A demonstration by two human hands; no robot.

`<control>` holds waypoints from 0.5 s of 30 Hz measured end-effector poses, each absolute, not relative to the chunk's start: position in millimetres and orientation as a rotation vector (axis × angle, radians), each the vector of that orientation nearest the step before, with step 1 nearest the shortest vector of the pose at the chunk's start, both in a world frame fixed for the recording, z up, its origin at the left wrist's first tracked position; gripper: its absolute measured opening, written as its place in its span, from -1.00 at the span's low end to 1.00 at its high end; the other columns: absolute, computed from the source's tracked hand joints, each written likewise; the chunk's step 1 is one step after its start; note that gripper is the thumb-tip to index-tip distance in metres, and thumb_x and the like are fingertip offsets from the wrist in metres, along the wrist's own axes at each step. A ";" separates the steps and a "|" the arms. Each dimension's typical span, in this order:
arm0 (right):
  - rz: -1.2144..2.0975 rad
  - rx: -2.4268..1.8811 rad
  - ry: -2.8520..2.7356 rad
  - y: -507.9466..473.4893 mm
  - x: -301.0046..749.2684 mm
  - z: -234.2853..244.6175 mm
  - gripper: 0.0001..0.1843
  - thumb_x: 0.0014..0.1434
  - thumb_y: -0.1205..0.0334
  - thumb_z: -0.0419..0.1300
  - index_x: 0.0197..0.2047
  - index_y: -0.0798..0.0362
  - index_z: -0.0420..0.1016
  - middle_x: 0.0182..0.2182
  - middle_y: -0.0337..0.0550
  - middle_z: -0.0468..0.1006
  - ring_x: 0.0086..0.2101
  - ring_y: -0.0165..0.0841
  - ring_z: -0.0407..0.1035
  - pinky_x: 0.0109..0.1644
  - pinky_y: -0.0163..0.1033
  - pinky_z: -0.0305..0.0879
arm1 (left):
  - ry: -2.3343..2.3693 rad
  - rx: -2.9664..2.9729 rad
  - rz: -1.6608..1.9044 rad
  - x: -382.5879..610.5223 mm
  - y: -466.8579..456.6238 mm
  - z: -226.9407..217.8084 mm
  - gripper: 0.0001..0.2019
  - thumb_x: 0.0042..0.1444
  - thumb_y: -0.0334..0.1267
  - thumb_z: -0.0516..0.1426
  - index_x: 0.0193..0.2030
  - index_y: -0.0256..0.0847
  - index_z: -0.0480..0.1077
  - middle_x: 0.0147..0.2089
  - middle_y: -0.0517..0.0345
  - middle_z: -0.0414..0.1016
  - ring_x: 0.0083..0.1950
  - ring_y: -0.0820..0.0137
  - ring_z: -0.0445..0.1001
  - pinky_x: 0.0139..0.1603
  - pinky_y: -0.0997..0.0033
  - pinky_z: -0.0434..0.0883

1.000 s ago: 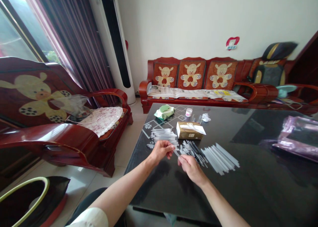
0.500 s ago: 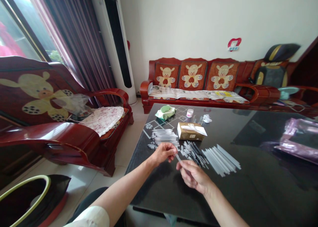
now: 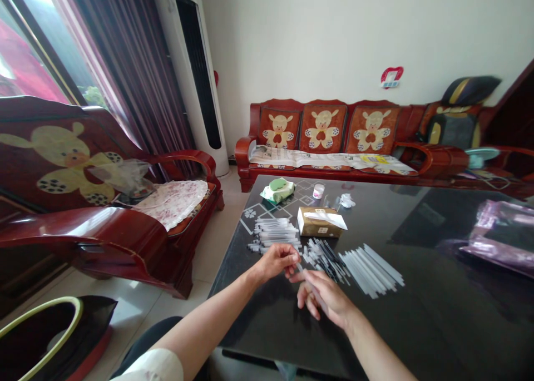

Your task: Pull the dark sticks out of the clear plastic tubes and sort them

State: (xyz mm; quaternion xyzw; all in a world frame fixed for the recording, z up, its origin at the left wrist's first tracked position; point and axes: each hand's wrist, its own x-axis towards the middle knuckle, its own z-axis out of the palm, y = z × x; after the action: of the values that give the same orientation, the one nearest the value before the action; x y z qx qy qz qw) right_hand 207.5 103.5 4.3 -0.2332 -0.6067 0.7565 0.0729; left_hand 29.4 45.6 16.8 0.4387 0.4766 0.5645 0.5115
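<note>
My left hand (image 3: 280, 260) is closed in a pinch on one end of a slim translucent pen (image 3: 316, 296), over the table's near edge. The pen's other end lies along my right hand (image 3: 323, 295), with the thumb and index finger against it and the lower fingers loosely curled apart. Just beyond my hands lies a pile of black and clear pen parts (image 3: 327, 260). To its right a row of translucent tubes (image 3: 371, 270) is laid out slantwise. Left of it, behind my left hand, several pale pens (image 3: 273, 231) are stacked; the hand hides part of them.
On the dark glossy table (image 3: 417, 325) stand a tissue box (image 3: 320, 223), a green wipes pack (image 3: 278, 190), a small white jar (image 3: 318, 191) and crumpled tissue (image 3: 346, 201). A purple plastic package (image 3: 500, 236) lies at right. A bin (image 3: 79, 336) stands on the floor at left.
My right hand's lower fingers have loosened and spread from their curl, and its index finger reaches closer to my left hand. My left hand keeps its pinch, almost in place.
</note>
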 end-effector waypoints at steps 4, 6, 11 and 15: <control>2.335 -0.632 -1.812 104.4 208.7 5.2 -0.51 0.17 -0.20 -0.02 -0.25 0.10 0.35 -0.73 -0.40 0.28 -0.83 -0.61 -0.12 -0.77 -0.44 -0.15 | 1.132 1.070 1.343 35.6 45.2 20.7 -0.63 -0.08 0.00 0.27 -0.36 -0.33 0.43 -0.55 0.15 0.41 -0.60 0.51 0.36 -0.62 0.55 0.31; 2.007 -0.707 -1.986 104.8 206.9 4.1 -0.57 0.19 -0.15 -0.02 -0.38 0.06 0.33 -0.76 -0.45 0.14 -0.80 -0.60 -0.16 -0.73 -0.41 -0.15 | 1.196 1.014 1.404 34.2 48.7 17.7 -0.64 -0.09 0.00 0.27 -0.40 -0.32 0.41 -0.56 0.16 0.41 -0.63 0.51 0.35 -0.65 0.54 0.29; 0.732 -0.856 -2.414 107.7 209.5 2.5 -0.65 0.24 0.04 -0.02 -0.52 -0.01 0.29 -0.67 -0.24 0.32 -0.61 -0.41 0.23 -0.48 -0.28 0.03 | 1.493 0.689 1.775 -3.9 57.7 8.6 -0.67 -0.14 -0.06 0.28 -0.55 -0.29 0.34 -0.66 0.25 0.33 -0.69 0.57 0.26 -0.68 0.58 0.24; 0.546 -0.936 -2.479 117.6 213.3 5.2 -0.63 0.29 0.06 -0.13 -0.45 -0.03 0.34 -0.61 -0.20 0.43 -0.54 -0.33 0.34 -0.42 -0.25 0.05 | 1.470 0.657 1.741 -29.3 58.7 6.0 -0.69 -0.15 -0.07 0.28 -0.48 -0.31 0.39 -0.60 0.19 0.40 -0.64 0.54 0.32 -0.65 0.56 0.28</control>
State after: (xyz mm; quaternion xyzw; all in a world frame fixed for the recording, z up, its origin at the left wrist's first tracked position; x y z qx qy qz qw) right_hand 213.3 117.6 5.2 -0.3376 -0.8947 0.1970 0.2163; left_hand -29.3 58.7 6.0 0.2569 0.5743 0.6806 0.3756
